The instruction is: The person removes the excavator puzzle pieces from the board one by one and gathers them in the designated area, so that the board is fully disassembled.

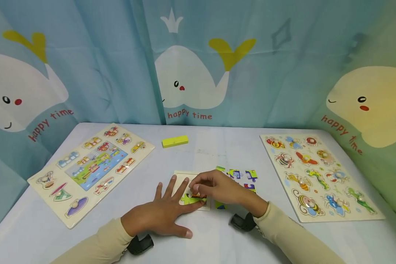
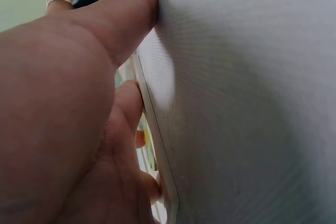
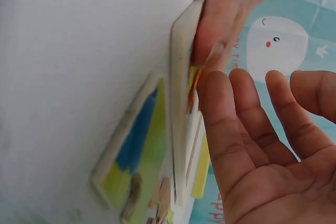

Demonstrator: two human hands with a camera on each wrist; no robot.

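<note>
In the head view my left hand (image 1: 165,214) lies with fingers spread, its fingertips over the left side of a small jigsaw frame (image 1: 202,208). Its thumb rests on the table outside the frame. Green and yellow jigsaw pieces (image 1: 187,200) lie inside, partly covered by both hands. My right hand (image 1: 222,187) is above the frame's right side with loosely bent fingers. In the right wrist view those fingers (image 3: 218,124) stand apart, nothing visible between them, and the lowest fingertip is at the pieces. Loose jigsaw pieces (image 1: 235,174) lie right of the frame, partly hidden.
A vehicle-and-toy knob puzzle board (image 1: 95,201) lies at the left, an insect knob puzzle board (image 1: 333,216) at the right. A yellow block (image 1: 175,141) sits farther back. A whale-print curtain (image 1: 125,73) hangs behind the table.
</note>
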